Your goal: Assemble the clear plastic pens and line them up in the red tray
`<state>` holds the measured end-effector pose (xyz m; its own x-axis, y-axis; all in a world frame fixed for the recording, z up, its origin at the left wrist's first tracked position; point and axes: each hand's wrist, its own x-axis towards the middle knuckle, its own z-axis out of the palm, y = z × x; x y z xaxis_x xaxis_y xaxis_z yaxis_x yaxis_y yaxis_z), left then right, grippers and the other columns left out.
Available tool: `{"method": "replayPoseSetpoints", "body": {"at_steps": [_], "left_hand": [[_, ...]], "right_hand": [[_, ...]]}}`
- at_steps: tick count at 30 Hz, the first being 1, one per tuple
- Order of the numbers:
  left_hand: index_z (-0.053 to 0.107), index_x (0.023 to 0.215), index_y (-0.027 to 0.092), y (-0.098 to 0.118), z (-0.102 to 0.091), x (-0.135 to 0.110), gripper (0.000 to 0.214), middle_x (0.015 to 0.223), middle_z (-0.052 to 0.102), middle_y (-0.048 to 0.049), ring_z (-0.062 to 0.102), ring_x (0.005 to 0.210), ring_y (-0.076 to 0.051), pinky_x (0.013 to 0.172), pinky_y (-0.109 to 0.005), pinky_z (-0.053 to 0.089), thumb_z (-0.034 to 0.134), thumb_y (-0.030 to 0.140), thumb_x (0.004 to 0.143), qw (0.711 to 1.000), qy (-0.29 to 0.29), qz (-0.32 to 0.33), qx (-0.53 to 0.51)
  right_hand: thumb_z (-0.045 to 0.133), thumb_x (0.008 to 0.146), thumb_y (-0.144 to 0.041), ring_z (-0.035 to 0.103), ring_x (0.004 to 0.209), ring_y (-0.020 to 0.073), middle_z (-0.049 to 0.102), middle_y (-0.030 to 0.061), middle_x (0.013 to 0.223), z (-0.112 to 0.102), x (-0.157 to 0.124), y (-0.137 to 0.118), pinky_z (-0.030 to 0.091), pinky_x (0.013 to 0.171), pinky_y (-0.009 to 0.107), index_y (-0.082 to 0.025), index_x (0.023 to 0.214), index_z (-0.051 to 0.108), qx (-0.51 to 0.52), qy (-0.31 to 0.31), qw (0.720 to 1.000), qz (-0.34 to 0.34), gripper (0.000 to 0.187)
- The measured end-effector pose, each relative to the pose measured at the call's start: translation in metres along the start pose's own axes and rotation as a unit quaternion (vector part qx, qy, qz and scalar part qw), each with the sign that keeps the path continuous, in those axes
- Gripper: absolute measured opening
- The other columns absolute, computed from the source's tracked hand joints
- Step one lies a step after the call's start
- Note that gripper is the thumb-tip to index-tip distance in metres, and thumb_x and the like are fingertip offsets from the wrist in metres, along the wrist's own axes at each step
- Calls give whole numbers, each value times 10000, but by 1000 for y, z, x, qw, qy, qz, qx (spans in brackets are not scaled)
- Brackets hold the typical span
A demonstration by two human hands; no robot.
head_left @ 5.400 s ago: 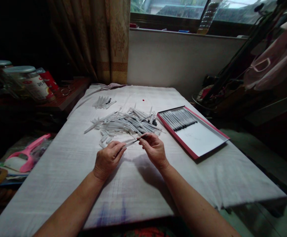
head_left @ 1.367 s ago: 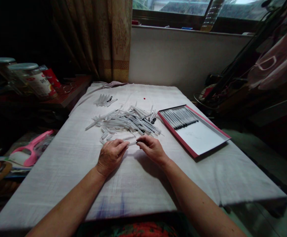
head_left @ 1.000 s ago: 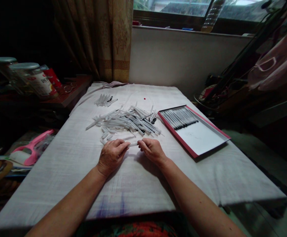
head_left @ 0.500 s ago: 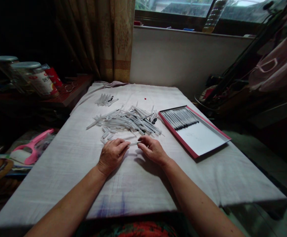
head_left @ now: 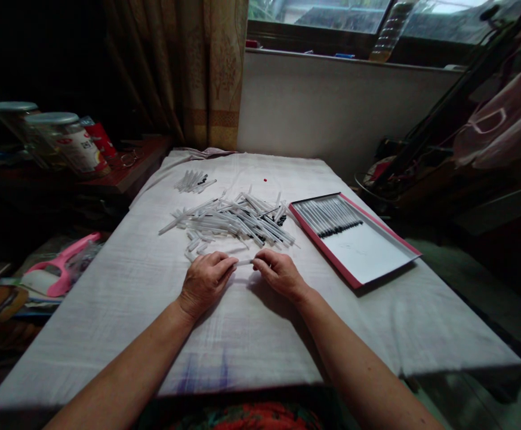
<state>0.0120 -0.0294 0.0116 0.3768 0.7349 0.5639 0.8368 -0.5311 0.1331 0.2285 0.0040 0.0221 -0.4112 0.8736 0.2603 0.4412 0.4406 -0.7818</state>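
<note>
My left hand (head_left: 206,279) pinches one end of a pale translucent pen (head_left: 243,263), held level just above the cloth. At its other end, the fingertips of my right hand (head_left: 280,273) are closed around a dark tip. Just beyond my hands lies a loose pile of pen parts (head_left: 237,220), clear barrels mixed with black pieces. A smaller bunch of pens (head_left: 194,181) rests behind it on the left. To the right, a shallow red-rimmed box (head_left: 363,263) holds a row of pens (head_left: 329,216) with black ends toward me.
A white cloth covers the table (head_left: 121,322). Jars (head_left: 70,146) and glasses (head_left: 129,157) stand on a dark side table at left. A pink-handled item (head_left: 65,263) lies lower down. Beyond the table are a curtain (head_left: 210,77) and a wall (head_left: 305,107).
My right fingers have closed onto the pen's dark end. My left hand keeps its pinch, and the view has shifted slightly.
</note>
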Motion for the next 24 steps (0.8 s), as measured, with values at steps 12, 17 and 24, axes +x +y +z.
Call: {"method": "replayPoseSetpoints", "body": {"at_steps": [12,17,24], "left_hand": [[671,1069,211,-1,1,0,214,936,690,-49,618,790,-190,722,-317,460,515,286,944,1000,3,-3,-10],[671,1057,206,0,1,0,201,933,692,-51,618,792,-190,723,-317,460,524,278,939,1000,5,-1,-14],[674,1018,206,1,1,0,169,908,690,-48,617,786,-187,715,-314,457,543,261,926,1000,8,1,-10]], "right_hand": [[527,888,-315,578,620,125,680,12,728,2,-1,4,425,627,238,-197,858,620,-17,-7,1000,-13,153],[534,880,-269,576,615,119,688,3,742,1,-1,2,429,638,230,-209,904,630,-13,-5,999,-29,115],[511,898,-333,587,581,121,660,0,614,6,-1,2,412,618,225,-201,685,606,-48,1,999,8,268]]}}
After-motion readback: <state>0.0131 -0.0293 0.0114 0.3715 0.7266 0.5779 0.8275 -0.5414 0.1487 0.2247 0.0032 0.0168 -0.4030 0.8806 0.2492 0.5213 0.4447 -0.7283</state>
